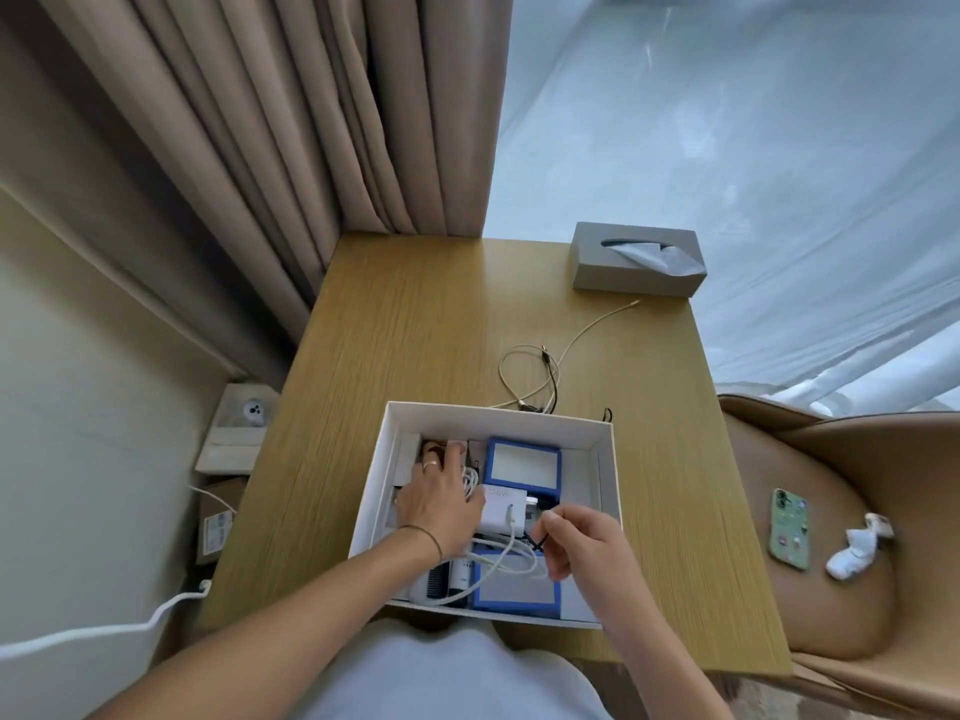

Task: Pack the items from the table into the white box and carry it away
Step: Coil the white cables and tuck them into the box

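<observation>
The white box (395, 449) sits open on the wooden table (415, 330), near its front edge. Inside lie two blue-framed devices (523, 467), a white charger (501, 514) with a white cable, and dark items at the front left. My left hand (439, 498) reaches into the box's left half, palm down on the things there; its fingertips are partly hidden. My right hand (584, 545) hovers over the box's right side, fingers pinched on a thin black cable (537, 540). A beige cable (540, 374) lies coiled on the table behind the box.
A grey tissue box (639, 259) stands at the table's far right corner. Right of the table, a tan chair (841, 537) holds a green phone (790, 527) and a small white object. Curtains hang behind. A white cable and small boxes lie on the floor at left.
</observation>
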Available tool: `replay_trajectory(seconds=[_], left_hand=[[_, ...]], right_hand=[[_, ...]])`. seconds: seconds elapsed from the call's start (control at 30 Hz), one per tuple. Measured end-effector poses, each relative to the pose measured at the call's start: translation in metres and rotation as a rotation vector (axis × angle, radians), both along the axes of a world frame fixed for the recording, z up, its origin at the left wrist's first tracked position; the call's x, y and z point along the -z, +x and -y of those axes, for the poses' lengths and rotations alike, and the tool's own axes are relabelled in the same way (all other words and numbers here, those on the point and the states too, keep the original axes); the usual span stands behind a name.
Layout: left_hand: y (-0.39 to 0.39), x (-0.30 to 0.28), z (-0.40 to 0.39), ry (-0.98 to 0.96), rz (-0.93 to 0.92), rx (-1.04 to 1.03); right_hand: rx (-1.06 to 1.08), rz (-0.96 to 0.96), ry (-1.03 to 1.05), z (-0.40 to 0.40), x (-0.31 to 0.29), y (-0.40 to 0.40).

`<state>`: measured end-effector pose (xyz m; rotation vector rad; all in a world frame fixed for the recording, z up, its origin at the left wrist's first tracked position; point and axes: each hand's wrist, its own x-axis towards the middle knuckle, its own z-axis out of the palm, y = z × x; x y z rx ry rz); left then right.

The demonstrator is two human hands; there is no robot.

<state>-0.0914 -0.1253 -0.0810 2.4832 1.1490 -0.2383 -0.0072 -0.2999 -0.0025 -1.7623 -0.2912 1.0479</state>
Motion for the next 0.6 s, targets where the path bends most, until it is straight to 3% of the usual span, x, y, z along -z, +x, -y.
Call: replay_trajectory(seconds=[0.2, 0.33, 0.6], left_hand=[[-0.009, 0.015, 0.014, 0.108, -0.208, 0.179], [-0.007, -0.007, 0.015, 0.12, -0.208, 0.224], [0.001, -0.075, -0.015, 0.227, 0.256, 0.39]], right_hand=[[-0.027, 0.052, -0.018, -0.006, -0.002, 0.005], [-0.029, 0.075, 0.007, -0.011, -0.005, 0.014], [-0.04, 0.223, 0.07, -0.042, -0.028, 0.063]])
